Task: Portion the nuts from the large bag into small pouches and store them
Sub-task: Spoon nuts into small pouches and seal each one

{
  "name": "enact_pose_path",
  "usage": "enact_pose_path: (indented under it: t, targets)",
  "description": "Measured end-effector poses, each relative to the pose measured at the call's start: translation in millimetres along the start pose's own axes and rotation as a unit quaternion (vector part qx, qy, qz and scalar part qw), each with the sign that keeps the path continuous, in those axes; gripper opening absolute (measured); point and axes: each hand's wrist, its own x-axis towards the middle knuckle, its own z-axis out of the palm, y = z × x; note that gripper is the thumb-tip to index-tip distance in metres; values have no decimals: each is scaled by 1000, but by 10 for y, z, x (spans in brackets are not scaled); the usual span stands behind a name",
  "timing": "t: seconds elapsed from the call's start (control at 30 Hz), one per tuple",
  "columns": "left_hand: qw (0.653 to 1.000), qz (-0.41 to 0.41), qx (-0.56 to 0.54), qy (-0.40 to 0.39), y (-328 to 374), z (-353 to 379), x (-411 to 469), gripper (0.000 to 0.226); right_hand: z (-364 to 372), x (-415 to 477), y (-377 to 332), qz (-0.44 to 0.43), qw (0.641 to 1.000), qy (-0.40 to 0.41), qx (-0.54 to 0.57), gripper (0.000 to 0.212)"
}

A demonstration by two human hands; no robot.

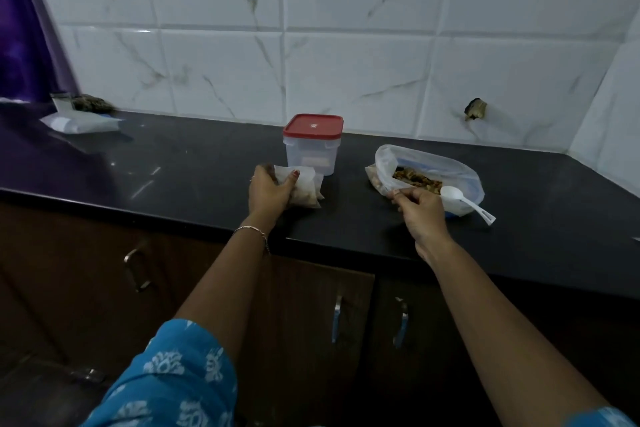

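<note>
One crinkly pouch point(307, 188), translucent bag point(420, 160), square red-lidded tub point(311, 151)

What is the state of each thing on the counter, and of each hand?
container: upright, red lid on.
small pouch: holds nuts, gripped by the left hand.
large bag: lying down, mouth open, nuts inside.
spoon: lying on the large bag, bowl empty.
right hand: pinches the large bag's rim.
cabinet doors: closed.
</note>
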Motion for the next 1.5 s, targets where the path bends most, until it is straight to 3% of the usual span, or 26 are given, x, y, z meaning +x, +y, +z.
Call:
enact_pose_path:
  t: [0.13,0.27,0.37,0.47,0.6,0.77,1.03,1.27,1.5]
  targets:
    - [991,34,121,50,73,15,-138,98,-13,11,-20,0,998,43,50,8]
    - [982,99,143,72,221,96,-326,100,-109,-68,-55,-10,991,91,102,12]
    - [976,174,118,53,383,280,-483,93,-278,-142,-85,-36,992,96,79,13]
    - [973,215,87,0,612,628,-716,64,-601,-136,-96,-78,990,121,0,11]
    - [961,241,27,-132,865,1220,-1077,21,-1258,-98,-32,-74,978,157,-115,14]
    - [930,259,-14,-262,1051,1939,-1620,11,-2170,-185,136,-60,926,191,-320,28]
    - [898,241,-31,-367,1264,2768,-2037,12,-3235,-319,306,4,864,248,-438,34]
    - [852,292,36,-432,1305,3210,-1993,32,-3709,-67,366,27,854,211,-475,35]
    - [856,278,26,-435,1238,3281,-1911,29,-3924,106,346,67,803,106,-583,40]
